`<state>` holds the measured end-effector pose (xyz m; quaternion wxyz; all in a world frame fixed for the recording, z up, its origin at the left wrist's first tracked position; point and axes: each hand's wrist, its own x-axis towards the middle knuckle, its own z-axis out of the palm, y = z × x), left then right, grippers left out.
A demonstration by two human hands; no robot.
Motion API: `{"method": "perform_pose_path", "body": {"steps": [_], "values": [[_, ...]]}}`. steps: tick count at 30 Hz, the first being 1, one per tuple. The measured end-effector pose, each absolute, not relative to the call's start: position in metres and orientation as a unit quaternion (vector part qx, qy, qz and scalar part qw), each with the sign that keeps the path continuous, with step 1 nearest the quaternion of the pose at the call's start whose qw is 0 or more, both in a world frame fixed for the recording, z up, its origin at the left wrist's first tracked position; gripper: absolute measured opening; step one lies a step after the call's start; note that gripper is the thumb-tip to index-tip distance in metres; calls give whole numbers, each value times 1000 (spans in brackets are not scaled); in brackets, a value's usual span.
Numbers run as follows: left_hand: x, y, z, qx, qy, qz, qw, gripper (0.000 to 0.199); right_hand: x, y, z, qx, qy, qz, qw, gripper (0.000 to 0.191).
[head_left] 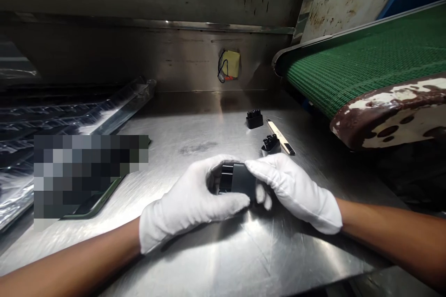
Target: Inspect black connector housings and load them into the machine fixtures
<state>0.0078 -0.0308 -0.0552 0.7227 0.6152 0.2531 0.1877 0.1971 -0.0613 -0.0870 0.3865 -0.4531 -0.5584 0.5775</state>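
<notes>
Both hands wear white gloves and meet at a black box-like part (243,180) above the metal table. My left hand (198,195) wraps round its left side, thumb along the near edge; glossy dark bars show inside the curve of the fingers. On the right, my right hand (292,190) grips the part's right end, fingertips on the top edge and other fingers below. Just beyond my right hand stands a small black block with several short pegs (270,144). A similar pegged block (254,119) is farther back.
A cream and black pen-like tool (280,137) lies beside the blocks. Clear plastic trays (118,106) are stacked at left, near a pixelated object with a green edge (101,202). A green conveyor belt (376,60) juts in at right. The metal table (167,134) meets a back wall.
</notes>
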Motion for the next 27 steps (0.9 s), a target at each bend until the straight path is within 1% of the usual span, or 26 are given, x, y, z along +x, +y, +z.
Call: {"method": "perform_pose_path", "body": {"steps": [2,6,11,13,16,19,21,23,27], "values": [[9,-31,-54,612,241,178,732,24,197,-62,-85,-451,-556,584,381,54],[12,-35,-55,611,243,212,723,12,197,-61,-81,-451,-552,599,367,54],[10,-36,-58,630,252,220,701,8,197,-60,-79,-438,-554,605,368,50],[9,-34,-62,650,268,250,666,13,197,-61,-78,-433,-553,607,371,48],[7,-34,-68,671,318,302,598,32,198,-62,-79,-434,-554,602,376,47],[5,-35,-73,685,355,342,537,46,200,-62,-79,-436,-554,601,378,48],[3,-34,-74,680,370,364,517,49,201,-61,-79,-436,-547,607,376,49],[2,-33,-75,672,377,384,509,48,202,-60,-79,-432,-535,622,375,49],[0,-28,-78,647,376,412,520,48,202,-59,-81,-397,-502,661,390,48]]}}
